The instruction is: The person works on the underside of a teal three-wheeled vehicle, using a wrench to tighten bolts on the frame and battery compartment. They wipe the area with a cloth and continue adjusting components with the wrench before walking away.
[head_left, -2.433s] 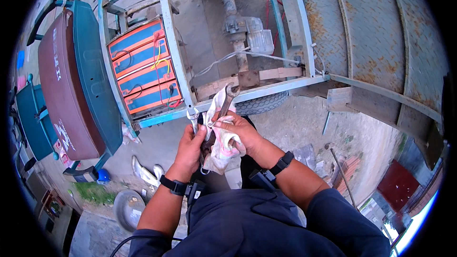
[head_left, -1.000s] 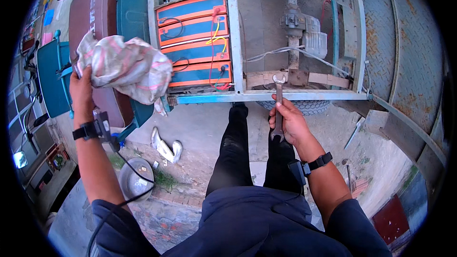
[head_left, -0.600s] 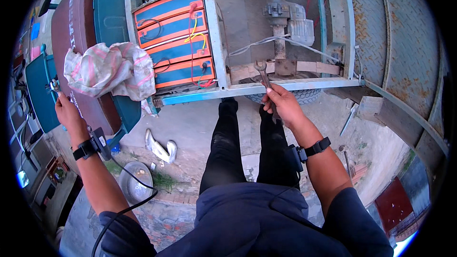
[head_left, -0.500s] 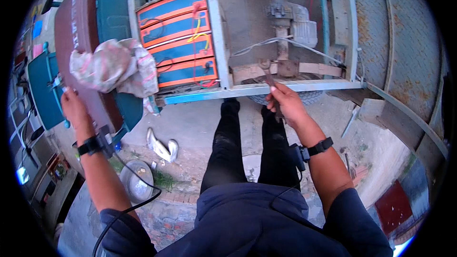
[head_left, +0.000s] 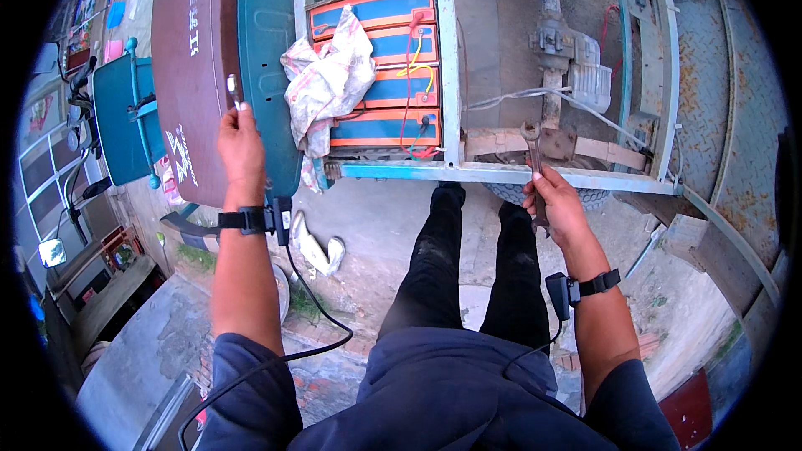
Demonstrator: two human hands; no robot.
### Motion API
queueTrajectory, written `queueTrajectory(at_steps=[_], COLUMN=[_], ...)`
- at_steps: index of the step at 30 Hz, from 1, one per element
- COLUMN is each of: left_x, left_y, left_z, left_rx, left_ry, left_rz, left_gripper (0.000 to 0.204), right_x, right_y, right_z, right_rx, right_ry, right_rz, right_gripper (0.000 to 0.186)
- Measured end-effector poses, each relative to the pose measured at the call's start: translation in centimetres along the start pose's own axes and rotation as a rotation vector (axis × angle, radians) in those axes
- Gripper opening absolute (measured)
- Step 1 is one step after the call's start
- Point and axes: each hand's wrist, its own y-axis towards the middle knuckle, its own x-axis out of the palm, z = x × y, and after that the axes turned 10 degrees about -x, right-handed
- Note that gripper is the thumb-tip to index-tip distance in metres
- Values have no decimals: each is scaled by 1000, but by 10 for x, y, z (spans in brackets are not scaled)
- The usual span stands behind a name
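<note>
My left hand [head_left: 241, 149] is closed over the brown seat [head_left: 196, 58], gripping a small metal tool with a bright silver end [head_left: 232, 82]; its exact kind is unclear. A rusty open-ended wrench [head_left: 533, 144] stands upright in my right hand [head_left: 555, 205], beside the light blue frame rail [head_left: 501, 173]. More dark metal shows below those fingers, so there may be a second wrench. To the right of my left hand, a crumpled whitish cloth [head_left: 330, 79] lies partly over several orange-and-blue batteries [head_left: 384, 88] joined by red, yellow and green wires.
Beyond my right hand are a rusty axle with a grey motor housing [head_left: 572, 58] and a tyre [head_left: 593, 199] under the rail. Rusty metal plate [head_left: 702, 75] runs along the right. White shoes [head_left: 317, 246] lie on the ground. A black cable [head_left: 334, 342] trails from my left wrist.
The cloth has shifted right, from the seat edge onto the batteries. My left hand has moved right and farther away, over the seat, still with its tool. My right hand keeps the wrench.
</note>
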Motion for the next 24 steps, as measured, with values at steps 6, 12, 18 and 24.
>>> queueTrajectory(at_steps=[6,12,18,24], left_x=[37,77,122,101], left_y=[-34,-42,-22,-7], left_z=[-13,10,1,-6], left_rx=[-16,72,164,113], left_ry=[78,564,698,524], left_rz=[-138,-280,-410,-406], left_gripper=[35,72,82,49], right_x=[2,9,12,21], right_y=[1,-3,-4,0], right_z=[1,-2,5,0], right_rx=[11,8,22,11], right_ry=[-7,-15,-33,-11], right_rz=[0,-8,37,29], right_gripper=[36,33,31,35])
